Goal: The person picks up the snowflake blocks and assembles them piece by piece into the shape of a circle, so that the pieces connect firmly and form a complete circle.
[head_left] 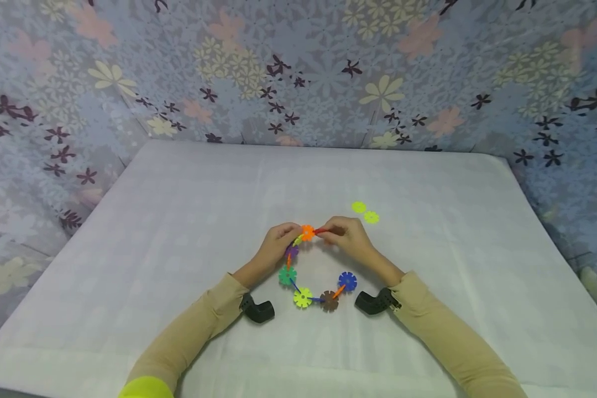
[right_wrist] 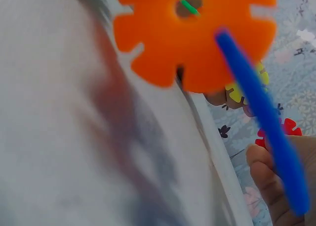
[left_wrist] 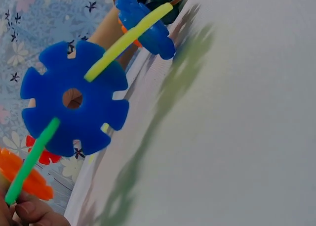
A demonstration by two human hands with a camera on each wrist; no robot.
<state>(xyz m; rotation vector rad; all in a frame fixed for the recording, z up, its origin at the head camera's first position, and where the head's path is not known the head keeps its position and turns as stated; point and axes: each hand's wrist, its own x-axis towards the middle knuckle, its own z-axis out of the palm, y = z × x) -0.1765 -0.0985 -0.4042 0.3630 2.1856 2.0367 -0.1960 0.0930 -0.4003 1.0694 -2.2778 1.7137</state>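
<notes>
Notched plastic discs are joined edge to edge in a curved chain. It includes a purple disc, a green disc, a yellow disc, a brown disc and a blue disc. At the chain's far end, my left hand pinches the part beside an orange disc; its fingertips partly hide that joint. My right hand pinches a red disc, seen nearly edge-on against the orange one. In the right wrist view, the red disc shows behind my fingers.
Two loose yellow-green discs, one and another, lie just beyond my right hand. A white cloth covers the table. Floral fabric hangs behind it. Black wrist devices, left and right, flank the chain.
</notes>
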